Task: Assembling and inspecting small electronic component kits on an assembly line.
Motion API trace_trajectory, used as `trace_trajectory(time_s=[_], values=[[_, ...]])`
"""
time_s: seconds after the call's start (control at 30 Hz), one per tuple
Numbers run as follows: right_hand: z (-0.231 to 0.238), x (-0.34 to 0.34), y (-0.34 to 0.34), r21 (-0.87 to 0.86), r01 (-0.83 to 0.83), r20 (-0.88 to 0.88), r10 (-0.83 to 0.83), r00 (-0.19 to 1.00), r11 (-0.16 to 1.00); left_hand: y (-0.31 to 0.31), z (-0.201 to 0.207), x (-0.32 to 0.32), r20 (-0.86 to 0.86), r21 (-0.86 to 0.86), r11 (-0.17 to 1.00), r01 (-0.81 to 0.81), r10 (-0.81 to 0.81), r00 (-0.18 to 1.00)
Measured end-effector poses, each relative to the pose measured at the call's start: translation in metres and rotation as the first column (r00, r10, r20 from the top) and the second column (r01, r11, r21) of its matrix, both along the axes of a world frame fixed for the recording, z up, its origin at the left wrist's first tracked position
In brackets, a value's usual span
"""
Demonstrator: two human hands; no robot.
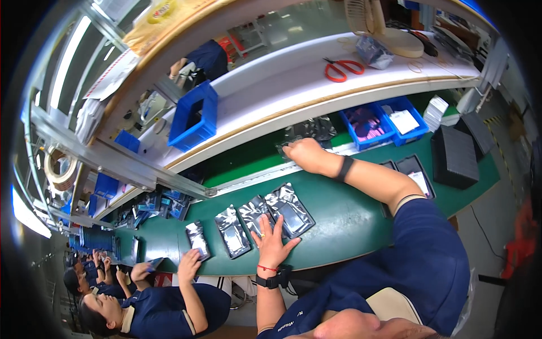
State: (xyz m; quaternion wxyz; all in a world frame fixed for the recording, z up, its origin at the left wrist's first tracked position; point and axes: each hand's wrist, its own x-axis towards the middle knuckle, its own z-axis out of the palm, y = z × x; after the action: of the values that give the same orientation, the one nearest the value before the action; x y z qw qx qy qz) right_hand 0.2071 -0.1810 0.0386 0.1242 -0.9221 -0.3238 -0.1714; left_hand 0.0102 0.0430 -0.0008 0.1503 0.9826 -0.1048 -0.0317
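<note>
My left hand lies with fingers spread over two shiny dark plastic packs. One is a middle pack; the other, a right pack, has a rectangular device or box showing through it. A third similar pack lies just left of them on the green table. My right hand, wearing a black wristband, reaches across to the shelf's lower level. Its curled fingers are at the edge of a dark plastic bag, beside a heap of dark plastic bags; the fingertips are partly hidden.
Blue bins holding small items stand right of the bags. Black trays are stacked at the far right. Red-handled scissors lie on the white shelf above. A co-worker's hand touches another pack at the left.
</note>
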Motion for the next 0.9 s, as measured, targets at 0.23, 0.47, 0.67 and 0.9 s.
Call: trace_trajectory(time_s=[0.23, 0.47, 0.67, 0.9], values=[[0.024, -0.174, -0.14, 0.182, 0.285, 0.23, -0.323, 0.918, 0.941, -0.055, 0.051, -0.003, 0.06, -0.054, 0.994, 0.097, -0.094, 0.994], [-0.021, -0.238, -0.15, -0.135, 0.396, -0.171, -0.415, 0.894, 0.908, -0.141, 0.039, 0.008, -0.031, -0.109, 0.772, 0.626, -0.633, 0.774], [-0.019, -0.205, -0.102, 0.153, 0.028, -0.324, 0.023, 0.946, 0.988, -0.151, 0.014, -0.002, -0.018, -0.274, 0.811, 0.517, -0.542, 0.84], [0.032, -0.035, -0.026, -0.013, 0.104, -0.354, -0.102, 0.93, 0.994, -0.137, 0.0, -0.007, 0.02, -0.091, 0.869, 0.486, -0.486, 0.873]])
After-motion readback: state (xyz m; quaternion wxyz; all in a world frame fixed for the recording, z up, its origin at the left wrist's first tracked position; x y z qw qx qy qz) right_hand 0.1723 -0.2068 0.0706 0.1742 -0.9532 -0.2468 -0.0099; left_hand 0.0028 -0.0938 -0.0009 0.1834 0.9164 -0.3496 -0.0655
